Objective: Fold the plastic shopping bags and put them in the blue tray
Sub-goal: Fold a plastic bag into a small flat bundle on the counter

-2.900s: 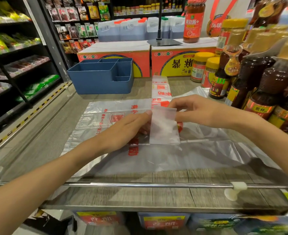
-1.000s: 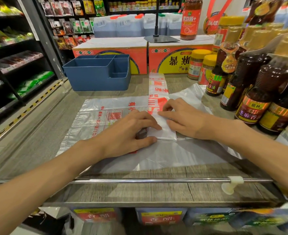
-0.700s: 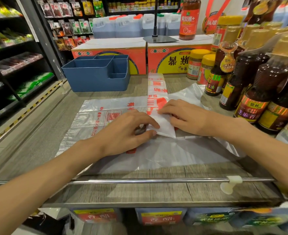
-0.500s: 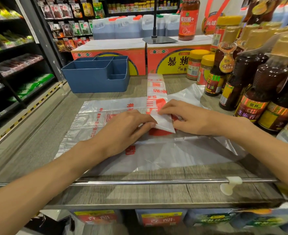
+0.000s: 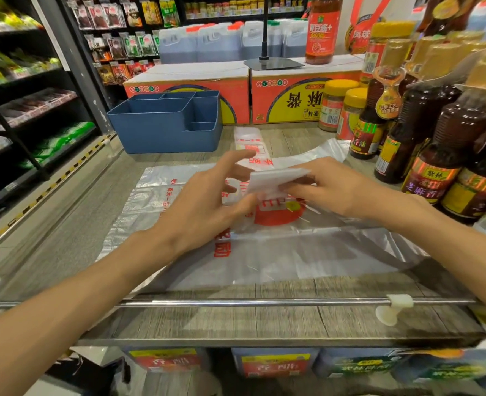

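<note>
Right hand [image 5: 330, 192], at centre right of the frame, has its grip closed on a small folded white plastic bag packet [image 5: 276, 180]: the fingers curl beneath it and the packet is lifted clear of the sheets below. Left hand [image 5: 207, 201], at centre, is spread wide and holds nothing; its forefinger stretches toward the upper middle of the frame, and its thumb tip lies just beside the packet's lower left corner. Whether the thumb touches the packet cannot be told through the motion blur.

Below both hands, several flat translucent plastic shopping bags with red print [image 5: 264, 252] lie spread across the grey wood-grain tabletop [image 5: 264, 321]. One narrow folded strip of plastic bag with red print [image 5: 249, 141] lies above them, pointing toward the upper centre.

A blue plastic tray with several compartments [image 5: 164, 132] stands on the tabletop at upper left of centre, well apart from the hands; nothing shows inside the parts visible from here. Behind it stand two orange and yellow cardboard boxes [image 5: 287, 95]. Dark brown sauce bottles with gold caps [image 5: 442, 132] crowd the right edge, and yellow-lidded jars [image 5: 336, 107] sit beside them. A chrome rail [image 5: 264, 303] runs along the tabletop's near edge, at lower frame.
</note>
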